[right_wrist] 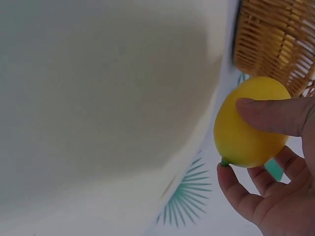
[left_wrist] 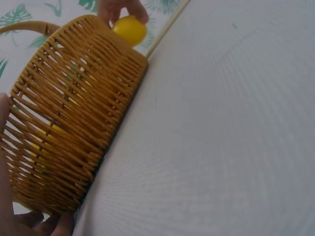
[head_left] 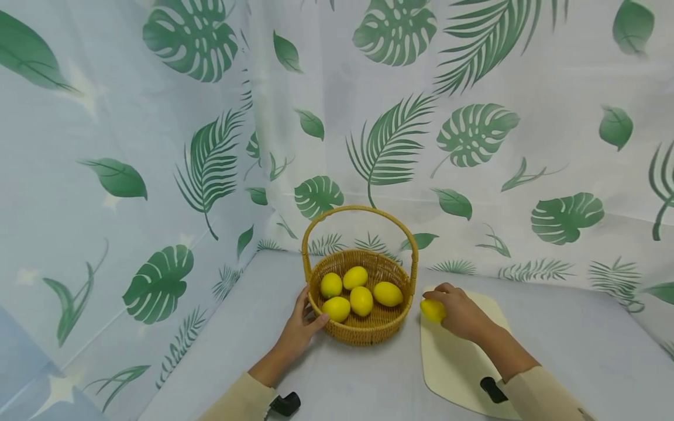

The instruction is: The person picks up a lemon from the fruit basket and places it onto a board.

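Note:
A wicker basket [head_left: 363, 336] with a tall arched handle stands near the back of the table, several yellow lemons [head_left: 361, 301] lying inside it. My left hand [head_left: 301, 327] grips the basket's left side, thumb over the rim and fingers around the outer wall. To the right of the basket, my right hand [head_left: 460, 311] holds one lemon [right_wrist: 253, 123] between thumb and fingers; the right wrist view shows its small green stem tip. That lemon is above the left edge of a cream cutting board [head_left: 453, 362], apart from the basket.
The pale table [head_left: 363, 386] runs back to a curtain [head_left: 337, 146] printed with green leaves, which also closes off the left side. A black strap piece [head_left: 286, 403] shows at the left wrist and another [head_left: 493, 390] at the right.

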Demonstrator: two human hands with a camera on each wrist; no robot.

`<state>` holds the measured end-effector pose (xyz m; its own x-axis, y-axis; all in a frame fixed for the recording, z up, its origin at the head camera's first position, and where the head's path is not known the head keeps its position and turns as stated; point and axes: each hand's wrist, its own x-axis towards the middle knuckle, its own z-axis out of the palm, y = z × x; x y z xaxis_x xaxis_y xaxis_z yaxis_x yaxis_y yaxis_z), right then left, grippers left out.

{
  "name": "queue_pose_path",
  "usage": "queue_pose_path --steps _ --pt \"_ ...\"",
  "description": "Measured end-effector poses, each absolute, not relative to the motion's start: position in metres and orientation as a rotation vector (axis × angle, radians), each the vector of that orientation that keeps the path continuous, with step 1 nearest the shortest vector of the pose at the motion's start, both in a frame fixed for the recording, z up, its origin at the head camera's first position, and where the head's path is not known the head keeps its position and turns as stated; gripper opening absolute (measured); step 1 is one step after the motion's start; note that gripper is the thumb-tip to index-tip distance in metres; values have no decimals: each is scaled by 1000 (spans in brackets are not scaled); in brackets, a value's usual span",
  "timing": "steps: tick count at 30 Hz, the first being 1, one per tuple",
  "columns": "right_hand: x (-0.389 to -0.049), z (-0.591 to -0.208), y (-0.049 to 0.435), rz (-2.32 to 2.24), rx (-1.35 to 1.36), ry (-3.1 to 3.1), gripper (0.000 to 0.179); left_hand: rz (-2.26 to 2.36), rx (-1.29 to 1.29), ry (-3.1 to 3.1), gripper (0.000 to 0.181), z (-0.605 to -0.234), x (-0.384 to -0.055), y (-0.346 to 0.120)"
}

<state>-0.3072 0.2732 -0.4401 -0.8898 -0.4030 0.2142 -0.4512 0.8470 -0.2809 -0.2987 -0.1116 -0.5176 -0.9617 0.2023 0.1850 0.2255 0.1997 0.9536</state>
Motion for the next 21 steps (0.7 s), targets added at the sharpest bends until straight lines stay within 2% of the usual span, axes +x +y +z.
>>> queue_pose_path --steps 12,21 --pt "-326 -449 276 449 662 -2992 51 -1946 -437 -2425 85 -521 -298 -112" --pt "-343 -447 285 417 614 -3038 53 -1951 -475 -2455 90 -485 -279 -112"
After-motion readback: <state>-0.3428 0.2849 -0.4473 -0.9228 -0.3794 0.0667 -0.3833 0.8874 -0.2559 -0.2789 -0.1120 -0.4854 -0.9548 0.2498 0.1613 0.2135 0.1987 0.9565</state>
